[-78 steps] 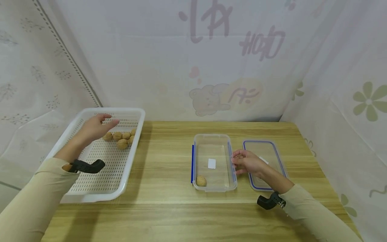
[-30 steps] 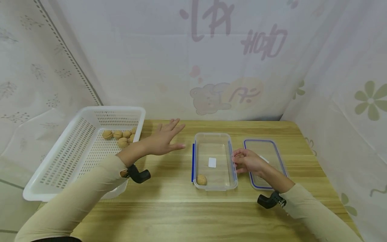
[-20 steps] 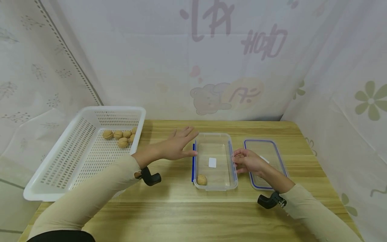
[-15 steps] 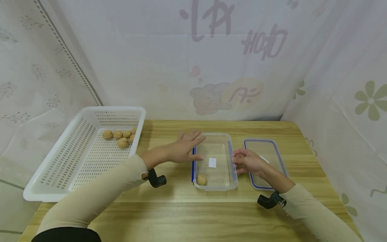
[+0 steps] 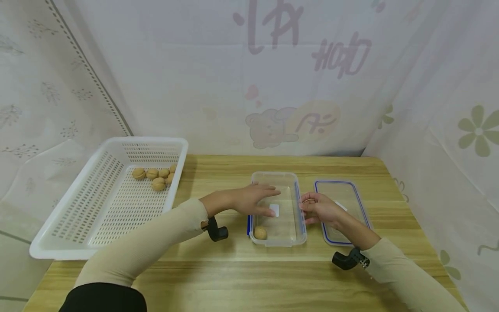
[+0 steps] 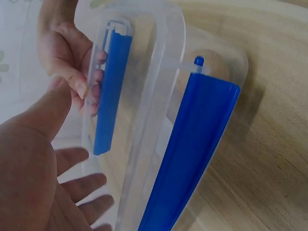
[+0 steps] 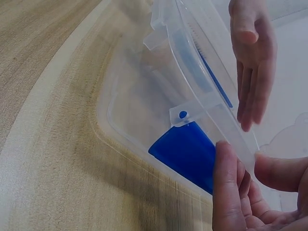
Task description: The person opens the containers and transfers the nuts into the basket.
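Note:
A clear plastic food container [image 5: 288, 225] with blue side clips stands on the table, with one walnut [image 5: 260, 232] in its near left corner. My left hand [image 5: 253, 198] hovers over the container's left side, fingers spread and holding nothing; the left wrist view shows it above the rim near the blue clip [image 6: 192, 149]. At the opposite long side, my right hand [image 5: 320, 208] holds the container's wall, thumb and fingers [image 7: 226, 187] bent at the rim beside the other clip [image 7: 187, 151].
A white perforated basket [image 5: 117, 216] with several walnuts [image 5: 158, 184] in its far right part stands at the left. The container's lid [image 5: 339, 188], with a blue seal, lies flat on the table [image 5: 273, 281] under my right wrist. Patterned curtains [image 5: 195, 86] enclose the back and sides.
My left hand has moved right from above the basket, across the table, to over the container. The right hand and the container have stayed in place.

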A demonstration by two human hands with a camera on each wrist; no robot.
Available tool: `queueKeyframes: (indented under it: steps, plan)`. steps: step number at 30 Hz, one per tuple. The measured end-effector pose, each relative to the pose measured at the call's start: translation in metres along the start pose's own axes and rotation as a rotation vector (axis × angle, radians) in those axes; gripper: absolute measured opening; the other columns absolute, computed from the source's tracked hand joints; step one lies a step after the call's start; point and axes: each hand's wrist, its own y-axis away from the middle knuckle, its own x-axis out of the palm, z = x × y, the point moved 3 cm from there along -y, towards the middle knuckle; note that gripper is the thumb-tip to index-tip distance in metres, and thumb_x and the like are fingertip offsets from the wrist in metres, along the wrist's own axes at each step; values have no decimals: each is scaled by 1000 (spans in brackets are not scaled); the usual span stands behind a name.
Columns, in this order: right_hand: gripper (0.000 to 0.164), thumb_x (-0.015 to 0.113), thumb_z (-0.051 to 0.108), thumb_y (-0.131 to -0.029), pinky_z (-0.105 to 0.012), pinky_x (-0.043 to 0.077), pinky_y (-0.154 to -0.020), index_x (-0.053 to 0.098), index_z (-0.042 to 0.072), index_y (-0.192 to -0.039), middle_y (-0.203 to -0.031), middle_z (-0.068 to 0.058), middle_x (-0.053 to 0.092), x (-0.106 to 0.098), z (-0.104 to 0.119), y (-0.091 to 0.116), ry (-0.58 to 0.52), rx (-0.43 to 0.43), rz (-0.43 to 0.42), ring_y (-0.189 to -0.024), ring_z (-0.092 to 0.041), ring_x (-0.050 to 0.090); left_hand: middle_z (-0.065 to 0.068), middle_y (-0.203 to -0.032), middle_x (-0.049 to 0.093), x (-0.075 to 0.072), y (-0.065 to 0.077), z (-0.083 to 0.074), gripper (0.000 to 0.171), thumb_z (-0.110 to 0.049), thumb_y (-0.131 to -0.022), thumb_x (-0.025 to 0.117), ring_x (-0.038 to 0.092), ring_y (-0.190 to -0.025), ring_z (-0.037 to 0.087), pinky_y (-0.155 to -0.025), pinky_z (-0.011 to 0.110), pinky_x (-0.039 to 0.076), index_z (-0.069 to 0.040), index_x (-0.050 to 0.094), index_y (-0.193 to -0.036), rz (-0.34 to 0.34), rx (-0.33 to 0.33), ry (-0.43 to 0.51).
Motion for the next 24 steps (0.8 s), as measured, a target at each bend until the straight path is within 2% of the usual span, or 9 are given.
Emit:
queueKeyframes:
  steps: [3,8,10,16,19,24]
  plan:
    - [24,54,5,-105,-31,61,-72,46,-7,-123,-93,-4,60,0,0,0,2,4,-3,-84,-13,62,21,-162,31,3,-7,-1,68,-42,-104,58,21,-153,36,-124,56,9,-4,37,-157,40,19,17]
    - [23,54,5,-105,-31,61,-72,46,-7,-122,-91,-4,59,0,0,0,3,5,-3,-83,-13,62,14,-161,38,7,-17,-7,61,-40,-103,61,30,-151,29,-124,43,23,-8,46,-153,152,9,78]
    - [22,54,5,-105,-31,61,-71,46,-7,-122,-90,-3,59,0,0,0,3,6,-3,-82,-12,62,10,-157,44,8,-21,-9,59,-38,-102,62,37,-147,25,-120,38,31,-9,49,-151,202,3,75]
    - [23,54,5,-105,-31,61,-72,45,-7,-123,-92,-4,58,-1,0,0,0,6,-3,-83,-13,62,9,-142,59,10,-30,-14,49,-27,-98,70,53,-133,24,-109,31,43,-7,58,-142,329,-28,85]
    - [23,54,5,-105,-32,61,-72,46,-6,-123,-92,-4,58,-1,0,-1,-2,6,-2,-83,-13,62,8,-135,62,11,-33,-14,44,-20,-95,75,57,-125,20,-102,27,47,-7,64,-135,375,-49,89]
    - [22,54,4,-104,-31,61,-72,46,-6,-122,-91,-4,59,-1,0,0,-8,7,1,-83,-13,62,3,-121,67,13,-35,-18,38,-13,-89,81,59,-110,11,-94,22,49,-10,70,-125,462,-74,45]
